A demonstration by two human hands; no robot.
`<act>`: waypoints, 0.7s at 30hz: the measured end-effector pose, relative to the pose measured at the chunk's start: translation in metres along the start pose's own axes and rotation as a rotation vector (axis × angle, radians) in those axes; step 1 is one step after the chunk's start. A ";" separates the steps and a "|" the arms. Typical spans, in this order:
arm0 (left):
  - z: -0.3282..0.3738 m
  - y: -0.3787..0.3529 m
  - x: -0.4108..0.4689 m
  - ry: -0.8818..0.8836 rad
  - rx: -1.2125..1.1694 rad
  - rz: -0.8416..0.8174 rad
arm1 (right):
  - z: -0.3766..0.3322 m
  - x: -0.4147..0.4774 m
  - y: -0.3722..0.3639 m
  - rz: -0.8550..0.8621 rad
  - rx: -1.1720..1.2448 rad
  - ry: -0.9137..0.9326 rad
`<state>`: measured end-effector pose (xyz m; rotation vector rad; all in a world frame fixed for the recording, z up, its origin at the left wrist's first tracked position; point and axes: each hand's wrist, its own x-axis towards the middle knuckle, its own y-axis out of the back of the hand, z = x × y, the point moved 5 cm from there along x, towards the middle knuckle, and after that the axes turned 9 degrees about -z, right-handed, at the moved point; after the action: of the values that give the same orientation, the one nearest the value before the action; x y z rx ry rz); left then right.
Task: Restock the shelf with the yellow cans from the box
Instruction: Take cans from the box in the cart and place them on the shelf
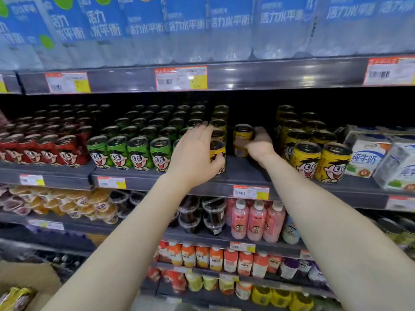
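Head view: the right hand has its fingers wrapped round a yellow can, upright in the shelf gap, likely starting a new line. The left hand lies nearly straight-fingered against the neighbouring row — steadying it, I'd guess. The box sits low, left.

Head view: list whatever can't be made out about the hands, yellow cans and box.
- Box: cut off by the left and bottom edges; cans remaining unknown.
- Right hand: motion-blurred; its grip on the lone yellow can unclear.
- Left hand: covers the front yellow can; its grip unclear.
- Price tags: print blurred, unreadable.
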<state>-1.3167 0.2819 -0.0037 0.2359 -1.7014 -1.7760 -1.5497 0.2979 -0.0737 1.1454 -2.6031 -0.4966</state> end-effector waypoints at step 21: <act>-0.022 -0.016 0.025 -0.098 -0.017 0.158 | 0.004 0.109 -0.015 0.115 -0.111 0.015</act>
<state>-1.3294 0.2482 -0.0144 0.0071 -1.7220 -1.7090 -1.6131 0.2074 -0.0734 0.9545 -2.5754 -0.5963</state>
